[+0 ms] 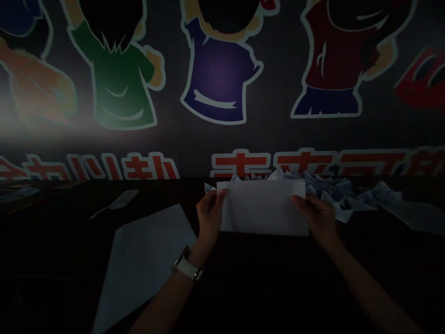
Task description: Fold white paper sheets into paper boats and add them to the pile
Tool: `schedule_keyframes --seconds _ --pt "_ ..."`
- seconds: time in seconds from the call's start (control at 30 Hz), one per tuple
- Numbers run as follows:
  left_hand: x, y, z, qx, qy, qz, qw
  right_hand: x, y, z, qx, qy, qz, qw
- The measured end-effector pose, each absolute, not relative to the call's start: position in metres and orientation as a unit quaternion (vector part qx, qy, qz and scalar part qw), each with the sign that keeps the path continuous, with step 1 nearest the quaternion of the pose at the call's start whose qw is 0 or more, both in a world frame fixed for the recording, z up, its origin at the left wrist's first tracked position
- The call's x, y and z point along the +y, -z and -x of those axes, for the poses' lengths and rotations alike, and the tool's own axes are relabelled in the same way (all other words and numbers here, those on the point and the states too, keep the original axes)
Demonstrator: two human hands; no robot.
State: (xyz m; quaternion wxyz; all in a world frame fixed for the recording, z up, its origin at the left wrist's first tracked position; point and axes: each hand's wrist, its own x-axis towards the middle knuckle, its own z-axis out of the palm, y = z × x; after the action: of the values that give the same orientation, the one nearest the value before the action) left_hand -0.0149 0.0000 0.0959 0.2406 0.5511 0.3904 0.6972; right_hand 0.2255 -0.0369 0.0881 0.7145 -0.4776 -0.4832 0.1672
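Note:
A white sheet of paper point(262, 208) is held upright above the dark table, its broad face toward me. My left hand point(210, 213) pinches its left edge near the top corner, with a light-banded watch on the wrist. On the opposite edge, my right hand point(318, 215) is closed with the thumb lying on the near face. The fingers behind the paper are partly hidden. Just beyond the sheet lie several folded paper pieces point(342, 197) with pointed tips, partly covered by it.
A stack of white paper point(149, 255) lies at the left, under my left forearm. Farther back is a pale flat object with a thin end point(123, 199). More flat paper point(422, 215) rests at the right. A wall with painted cartoon figures point(222, 69) rises behind the table.

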Motion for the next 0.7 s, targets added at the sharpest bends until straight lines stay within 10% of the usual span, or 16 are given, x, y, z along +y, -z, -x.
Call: schedule_keyframes --seconds 0.7 --pt "0.0031 -0.0914 0.014 0.398 -0.699 -0.551 0.222 -0.0355 -0.0884 -0.2259 -0.489 -0.145 0.49 0.707"
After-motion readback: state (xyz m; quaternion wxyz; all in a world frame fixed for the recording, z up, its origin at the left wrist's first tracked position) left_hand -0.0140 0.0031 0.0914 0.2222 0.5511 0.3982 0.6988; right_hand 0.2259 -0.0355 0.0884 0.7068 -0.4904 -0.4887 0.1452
